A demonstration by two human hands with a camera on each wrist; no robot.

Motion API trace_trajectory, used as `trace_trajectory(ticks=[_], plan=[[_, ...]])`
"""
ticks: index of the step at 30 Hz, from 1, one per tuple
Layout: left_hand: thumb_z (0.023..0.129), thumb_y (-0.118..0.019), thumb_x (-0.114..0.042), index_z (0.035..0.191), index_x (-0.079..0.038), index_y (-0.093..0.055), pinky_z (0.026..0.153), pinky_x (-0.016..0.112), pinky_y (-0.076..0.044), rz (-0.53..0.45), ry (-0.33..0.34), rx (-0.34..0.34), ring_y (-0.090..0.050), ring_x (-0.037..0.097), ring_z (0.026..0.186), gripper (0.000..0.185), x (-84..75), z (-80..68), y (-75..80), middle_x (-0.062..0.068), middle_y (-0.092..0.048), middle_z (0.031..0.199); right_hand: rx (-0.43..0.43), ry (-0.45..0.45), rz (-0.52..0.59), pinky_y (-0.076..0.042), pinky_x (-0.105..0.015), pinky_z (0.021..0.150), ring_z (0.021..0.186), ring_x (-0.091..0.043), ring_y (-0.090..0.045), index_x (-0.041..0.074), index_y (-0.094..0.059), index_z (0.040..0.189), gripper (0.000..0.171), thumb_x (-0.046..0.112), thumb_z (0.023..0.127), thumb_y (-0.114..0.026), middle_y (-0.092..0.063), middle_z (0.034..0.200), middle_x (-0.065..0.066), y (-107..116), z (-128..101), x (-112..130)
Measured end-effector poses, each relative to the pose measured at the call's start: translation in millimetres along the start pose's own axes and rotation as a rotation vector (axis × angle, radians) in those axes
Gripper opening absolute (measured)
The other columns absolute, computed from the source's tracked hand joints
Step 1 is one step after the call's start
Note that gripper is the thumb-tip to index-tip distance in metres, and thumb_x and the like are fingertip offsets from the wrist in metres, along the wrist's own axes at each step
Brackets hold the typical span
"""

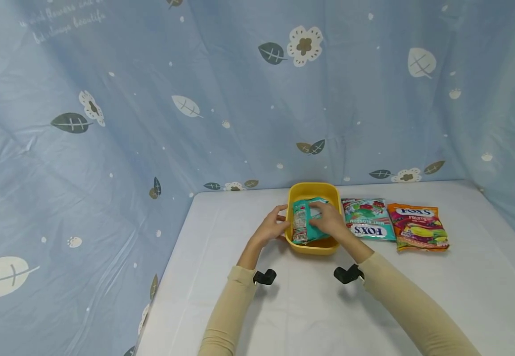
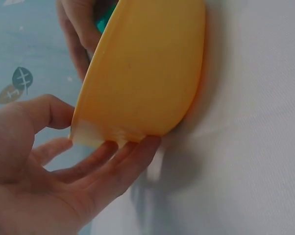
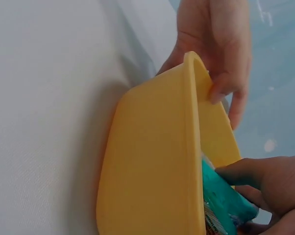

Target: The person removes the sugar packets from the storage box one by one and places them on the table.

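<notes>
Head view: right hand [image 1: 331, 223] clamps teal packet [image 1: 307, 222] in yellow tub [image 1: 312, 190]; left hand [image 1: 271, 228] relaxed on rim; FOX'S bags [image 1: 368, 219] beside.

A yellow plastic tub [image 1: 314, 190] stands at the back of the white table [image 1: 284, 306], holding a teal candy bag [image 1: 307, 222]. Right of it lie a mint candy bag [image 1: 368, 218], then an orange fruit candy bag [image 1: 419, 227]. The left hand [image 1: 271, 227] touches the tub's left wall; the right hand [image 1: 330, 221] rests on the bag inside.

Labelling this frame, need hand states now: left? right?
Left hand: open, fingers against the yellow tub rim.
Right hand: gripping the teal candy bag inside the tub.
</notes>
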State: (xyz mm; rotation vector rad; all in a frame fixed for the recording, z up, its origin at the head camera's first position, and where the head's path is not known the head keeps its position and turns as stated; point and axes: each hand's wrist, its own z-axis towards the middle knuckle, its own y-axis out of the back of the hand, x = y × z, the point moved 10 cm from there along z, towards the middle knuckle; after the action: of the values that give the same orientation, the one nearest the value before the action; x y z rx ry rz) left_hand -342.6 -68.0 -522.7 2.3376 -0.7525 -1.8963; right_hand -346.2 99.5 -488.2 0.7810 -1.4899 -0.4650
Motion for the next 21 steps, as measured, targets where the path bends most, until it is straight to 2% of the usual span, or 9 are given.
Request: trace_trajectory(ticks=[9,12,21], plan=[[0.096,-0.059,-0.013,0.152,-0.022,-0.036,0.072,0.045,-0.064,-0.062,-0.014,0.027,-0.064,0.04,0.108,0.061,0.6,-0.9,0.5,0.026,-0.048,0.137,-0.027,0.062,0.038,-0.043,-0.058,0.107,0.129,-0.04,-0.047,0.005,-0.057,0.136,0.048,0.014,0.09,-0.068,-0.053,0.14,-0.022,4.5,-1.3,0.9],[0.095,-0.059,-0.013,0.152,-0.023,-0.036,0.072,0.043,-0.064,-0.069,-0.018,0.039,-0.065,0.038,0.106,0.062,1.3,-0.6,1.2,0.025,-0.049,0.136,-0.035,0.07,0.039,-0.042,-0.058,0.108,0.127,-0.039,-0.048,0.005,-0.059,0.134,0.046,0.015,0.09,-0.069,-0.054,0.138,-0.022,6.2,-1.4,2.8],[0.091,-0.067,-0.013,0.147,-0.02,-0.045,0.069,0.039,-0.064,-0.075,-0.013,0.005,-0.07,0.033,0.095,0.061,4.6,1.8,7.7,0.021,-0.056,0.127,-0.045,0.096,0.01,-0.046,-0.056,0.104,0.12,-0.037,-0.052,0.007,-0.061,0.132,0.047,0.016,0.087,-0.073,-0.056,0.133,-0.022,9.7,-4.5,8.7]])
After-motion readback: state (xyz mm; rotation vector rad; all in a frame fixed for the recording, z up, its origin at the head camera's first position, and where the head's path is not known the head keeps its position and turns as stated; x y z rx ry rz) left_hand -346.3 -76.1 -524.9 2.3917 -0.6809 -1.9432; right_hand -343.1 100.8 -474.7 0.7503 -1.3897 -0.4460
